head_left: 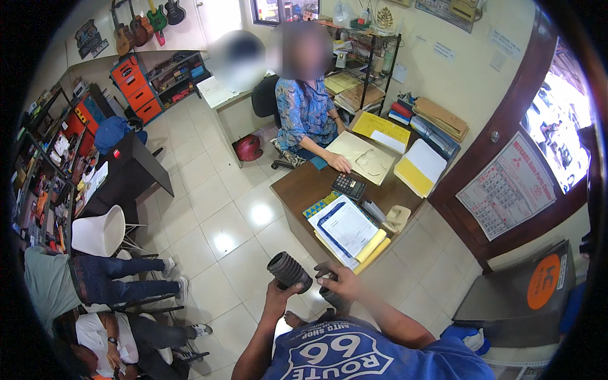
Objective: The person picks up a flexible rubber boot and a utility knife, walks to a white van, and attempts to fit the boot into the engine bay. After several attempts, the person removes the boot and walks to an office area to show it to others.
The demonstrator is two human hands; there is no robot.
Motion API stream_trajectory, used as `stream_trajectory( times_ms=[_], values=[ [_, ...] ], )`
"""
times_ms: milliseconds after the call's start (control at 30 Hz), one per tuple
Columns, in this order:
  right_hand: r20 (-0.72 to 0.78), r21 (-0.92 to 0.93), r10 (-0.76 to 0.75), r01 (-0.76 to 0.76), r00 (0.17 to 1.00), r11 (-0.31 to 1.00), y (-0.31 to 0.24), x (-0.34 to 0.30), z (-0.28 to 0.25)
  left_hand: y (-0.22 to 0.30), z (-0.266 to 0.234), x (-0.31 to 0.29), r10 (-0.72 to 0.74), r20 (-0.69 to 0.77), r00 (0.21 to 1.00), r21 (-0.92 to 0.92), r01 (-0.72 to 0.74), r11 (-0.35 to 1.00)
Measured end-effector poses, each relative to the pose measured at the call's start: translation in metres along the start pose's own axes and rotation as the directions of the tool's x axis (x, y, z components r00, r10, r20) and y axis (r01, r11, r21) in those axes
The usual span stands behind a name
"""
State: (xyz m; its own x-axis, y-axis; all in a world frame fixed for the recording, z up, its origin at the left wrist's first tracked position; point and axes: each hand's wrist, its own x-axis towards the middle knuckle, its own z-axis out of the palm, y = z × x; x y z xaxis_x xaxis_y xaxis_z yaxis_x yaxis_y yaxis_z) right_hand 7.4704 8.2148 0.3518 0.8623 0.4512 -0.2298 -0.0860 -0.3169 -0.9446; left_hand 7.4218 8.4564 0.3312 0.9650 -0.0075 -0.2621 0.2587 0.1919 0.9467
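In my left hand (277, 299) is a black ribbed rubber boot (288, 270), tilted with its wide ribbed end up and to the left. My right hand (342, 283), fingers curled, grips a second dark cylindrical rubber part (330, 296), partly hidden by the fingers. The two pieces are close together in front of my blue shirt, near the front corner of a brown desk (288, 190). Closest to them on the desk is a clipboard with papers (345, 228).
Behind the desk sits a person (304, 117) with a hand by a calculator (348, 186). Folders (421, 168) lie to the right, near a brown door (481, 183). Two people sit at the lower left near a white chair (101, 231). A black case (519, 301) stands lower right.
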Motion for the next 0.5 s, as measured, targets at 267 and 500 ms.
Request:
stream_trajectory(
  times_ms=[267,500],
  values=[
    [-0.355,-0.073,0.019,-0.048,0.935,0.996,0.004,0.005,-0.001,0.005,0.001,-0.005,0.001,0.214,0.977,-0.033,0.006,0.999],
    [-0.443,0.059,0.041,-0.017,0.896,0.998,0.012,0.011,-0.012,-0.001,0.03,-0.009,0.007,0.119,0.993,0.026,-0.01,1.0]
  ],
)
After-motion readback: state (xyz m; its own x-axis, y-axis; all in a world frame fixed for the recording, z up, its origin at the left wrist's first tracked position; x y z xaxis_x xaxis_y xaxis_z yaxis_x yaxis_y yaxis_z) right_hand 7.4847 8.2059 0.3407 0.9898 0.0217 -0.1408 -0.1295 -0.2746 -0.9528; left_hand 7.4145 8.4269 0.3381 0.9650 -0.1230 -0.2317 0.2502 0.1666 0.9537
